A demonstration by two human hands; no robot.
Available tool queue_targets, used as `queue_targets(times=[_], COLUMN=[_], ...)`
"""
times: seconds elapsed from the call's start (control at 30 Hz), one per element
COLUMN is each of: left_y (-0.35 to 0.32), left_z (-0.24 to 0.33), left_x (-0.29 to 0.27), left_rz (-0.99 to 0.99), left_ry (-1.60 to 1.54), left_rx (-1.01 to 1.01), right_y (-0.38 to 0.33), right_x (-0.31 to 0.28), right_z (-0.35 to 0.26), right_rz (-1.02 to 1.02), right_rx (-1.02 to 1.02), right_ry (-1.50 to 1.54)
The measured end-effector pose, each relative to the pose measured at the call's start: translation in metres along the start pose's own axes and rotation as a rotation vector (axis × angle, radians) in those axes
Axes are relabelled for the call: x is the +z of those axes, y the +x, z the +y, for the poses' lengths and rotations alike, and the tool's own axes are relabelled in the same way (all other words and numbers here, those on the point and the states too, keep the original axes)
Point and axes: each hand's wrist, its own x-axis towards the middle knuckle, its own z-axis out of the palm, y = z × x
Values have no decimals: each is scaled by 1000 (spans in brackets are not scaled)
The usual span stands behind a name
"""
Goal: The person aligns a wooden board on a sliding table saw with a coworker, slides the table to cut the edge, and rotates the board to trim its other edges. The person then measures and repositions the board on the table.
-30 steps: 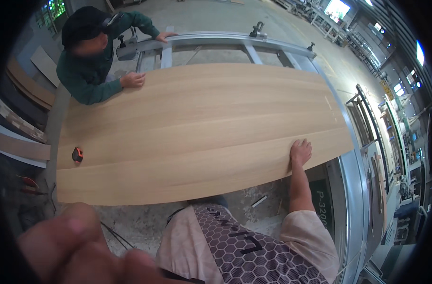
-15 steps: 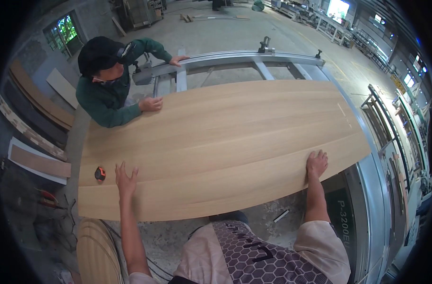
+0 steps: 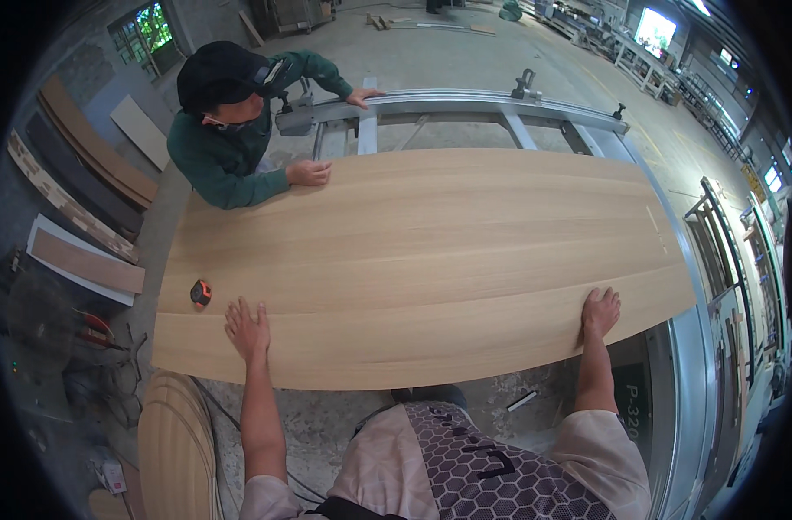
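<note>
A large pale wood-grained panel (image 3: 430, 251) lies flat in front of me, its long near edge close to my body. My left hand (image 3: 248, 329) rests on its near left part with the fingers stretched out. Just beyond those fingers, to the left, sits a small black and orange tape measure (image 3: 201, 293). Toward the panel's near right edge, my right hand (image 3: 600, 312) lies palm down, fingers extended. Neither hand grips anything. Across the panel, a co-worker in a green top (image 3: 231, 165) has one hand (image 3: 309, 172) at its far edge and the other (image 3: 364, 96) on a metal rail.
The metal rail frame (image 3: 465, 102) with clamps runs behind the panel. A silver machine edge (image 3: 689, 347) borders it on the right. Boards (image 3: 92, 147) lean at the left. A curved ribbed wooden piece (image 3: 175, 442) and cables are on the near left; a small light strip (image 3: 522, 400) lies on the floor.
My view has turned slightly, shifting the scene to the right. Relative to the tape measure, my left hand sits a little nearer the panel's near edge. My right hand stays on the panel.
</note>
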Motion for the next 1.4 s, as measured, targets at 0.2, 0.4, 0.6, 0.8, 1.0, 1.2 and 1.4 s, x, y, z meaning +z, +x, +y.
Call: queue_targets(times=[0.2, 0.4, 0.6, 0.8, 1.0, 1.2, 1.4], left_y=[0, -1, 0, 1, -1, -2, -2], left_z=[4, 0, 5, 1, 4, 6, 3], left_x=[-1, -2, -1, 3, -1, -4, -1], left_rz=[12, -17, -25, -4, 6, 31, 54], left_ry=[6, 52, 70, 62, 44, 40, 36], left_rx=[-7, -20, -26, -35, -18, -12, -2], right_y=[3, 0, 2, 3, 2, 2, 2], right_x=[10, 11, 12, 13, 10, 7, 5], right_z=[11, 6, 9, 8, 7, 5, 4], right_rz=[28, 44, 70, 81, 46, 20, 0], right_rx=[-24, -10, -8, -10, -4, 7, 4], right_ry=[-7, 27, 35, 37, 38, 40, 30])
